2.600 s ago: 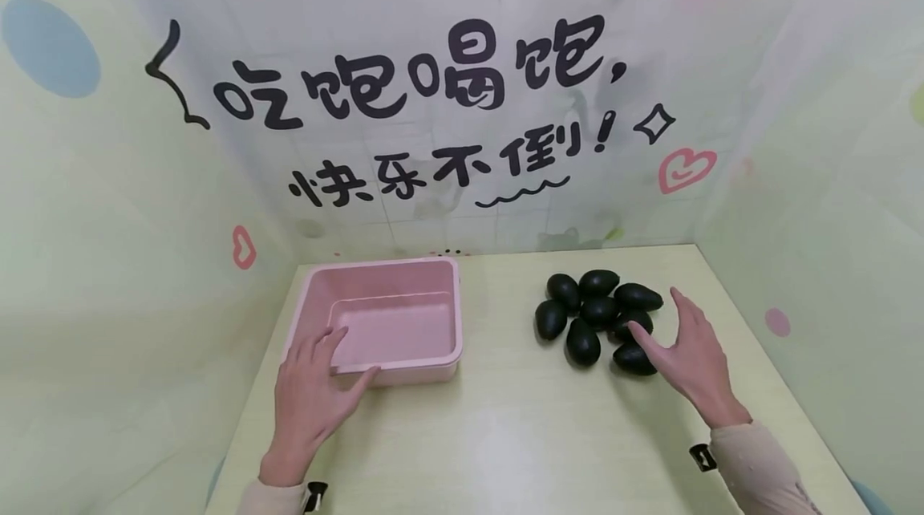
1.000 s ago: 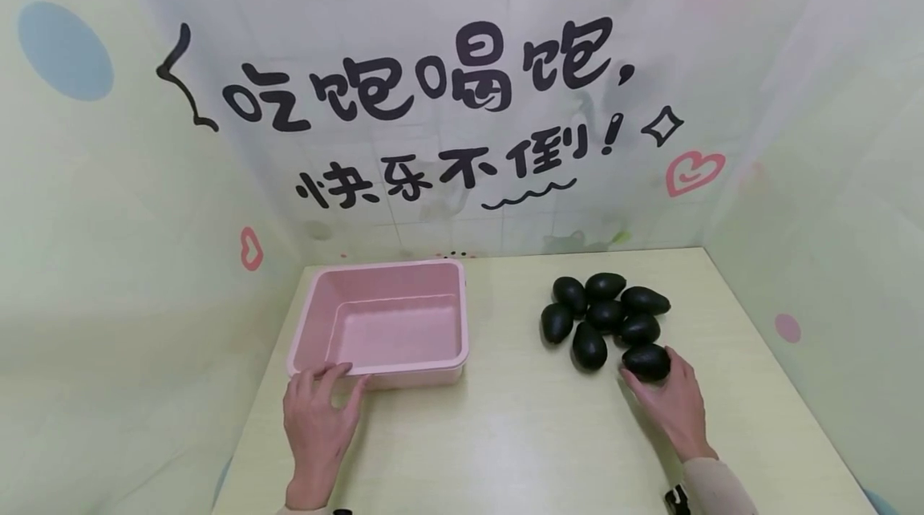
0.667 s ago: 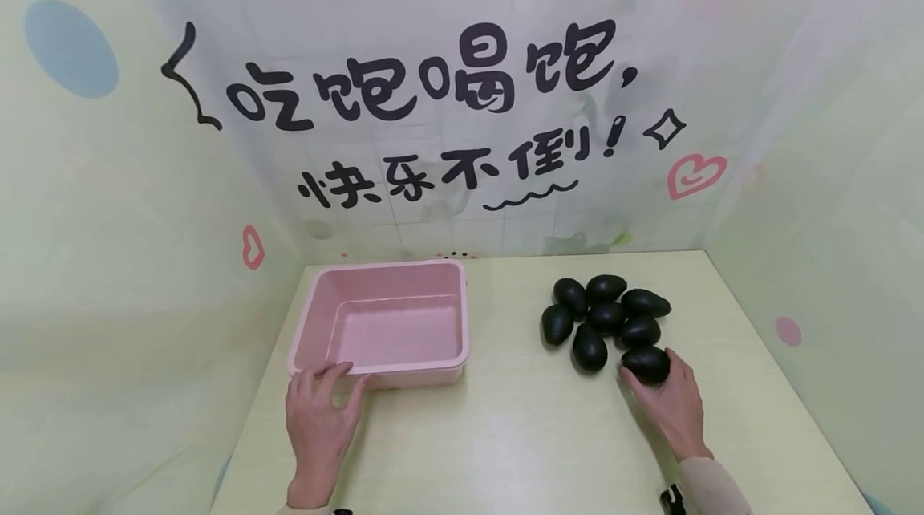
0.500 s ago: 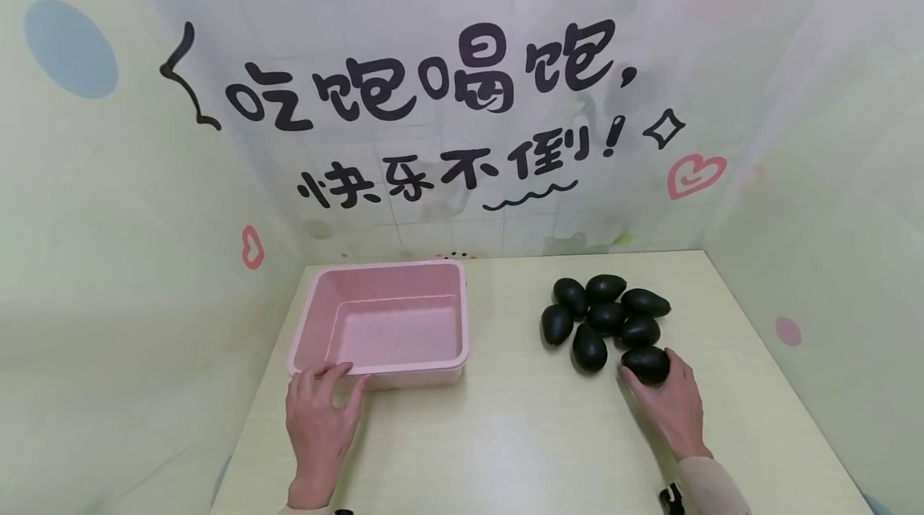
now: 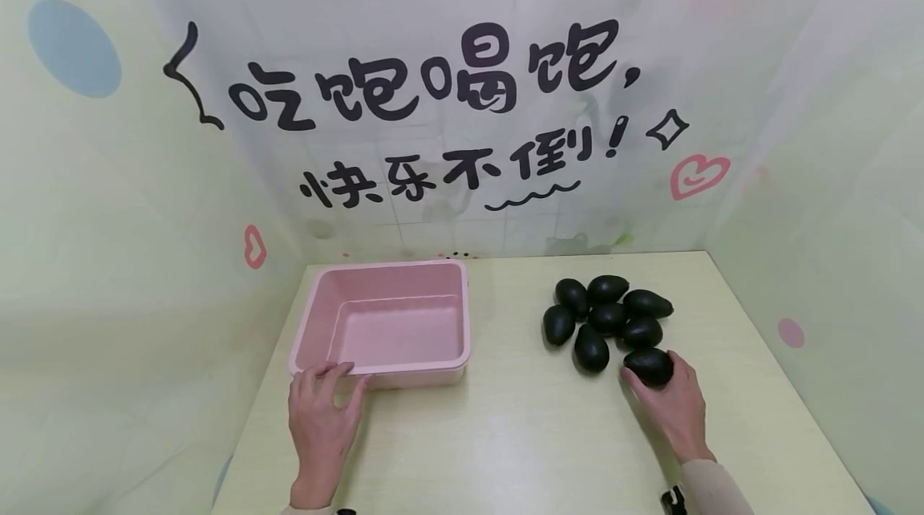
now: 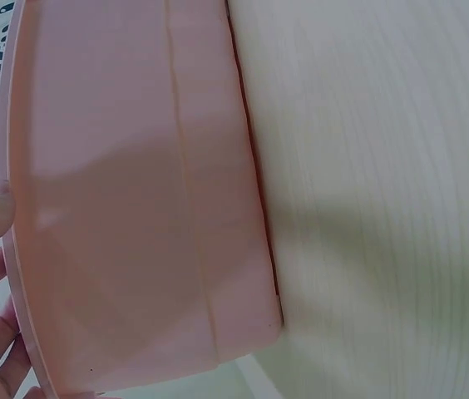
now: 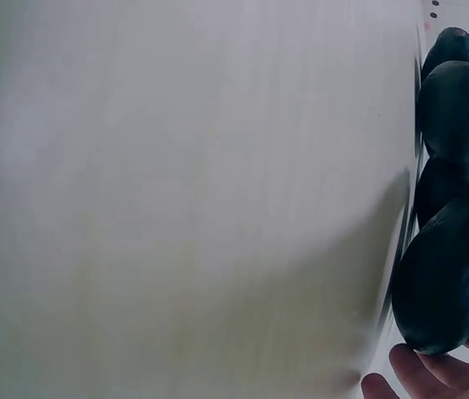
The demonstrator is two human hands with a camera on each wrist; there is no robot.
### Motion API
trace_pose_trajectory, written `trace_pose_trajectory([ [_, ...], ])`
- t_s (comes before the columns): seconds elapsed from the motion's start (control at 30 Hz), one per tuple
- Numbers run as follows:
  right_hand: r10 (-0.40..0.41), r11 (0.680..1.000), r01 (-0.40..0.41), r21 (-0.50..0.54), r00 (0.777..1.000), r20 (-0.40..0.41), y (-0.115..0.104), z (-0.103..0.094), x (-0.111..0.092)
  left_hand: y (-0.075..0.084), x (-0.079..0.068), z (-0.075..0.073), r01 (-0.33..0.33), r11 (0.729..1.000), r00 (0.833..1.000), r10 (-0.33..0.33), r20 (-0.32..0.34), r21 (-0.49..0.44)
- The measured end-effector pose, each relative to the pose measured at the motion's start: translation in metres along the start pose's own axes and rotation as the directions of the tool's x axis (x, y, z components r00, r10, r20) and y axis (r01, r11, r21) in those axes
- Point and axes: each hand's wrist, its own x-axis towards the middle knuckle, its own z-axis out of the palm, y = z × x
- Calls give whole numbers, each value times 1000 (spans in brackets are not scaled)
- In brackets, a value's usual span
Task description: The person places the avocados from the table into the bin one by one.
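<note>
moved in since earlier, the right hand [image 5: 673,412] pinches the nearest avocado [image 5: 648,366] on the counter [image 5: 498,435] and the left hand [image 5: 321,423] the pink tub [image 5: 419,379] by its rim [image 5: 415,369]; grasping seems the step, and lifting would call for steadiness.

On our right we see a pale beige fabric sleeve [image 5: 715,488] and a small black, pale-marked fitting [image 5: 674,501]; on our left, a beige cuff sliver [image 5: 305,511] and a black edge [image 5: 346,512].
</note>
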Motion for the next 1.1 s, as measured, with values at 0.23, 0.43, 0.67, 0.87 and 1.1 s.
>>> trace_pose_trajectory([
  [0.23,-11,1000,11,5,1000,3,-2,-3,0,3,-1,1,52,998,999,-51,16,-21],
  [0.43,-40,999,40,16,999,-22,-6,-7,2,5,0,1,66,997,998,-66,22,-36],
  [0.67,-50,998,51,44,998,-29,-14,-13,5,4,2,0,90,996,995,-89,44,-19],
  [0.87,-56,997,58,44,998,-32,-19,-16,6,4,2,-1,94,995,994,-93,52,-30],
  [1.1,-71,997,72,36,997,-44,-25,-18,8,4,2,0,80,996,996,-79,39,-31],
])
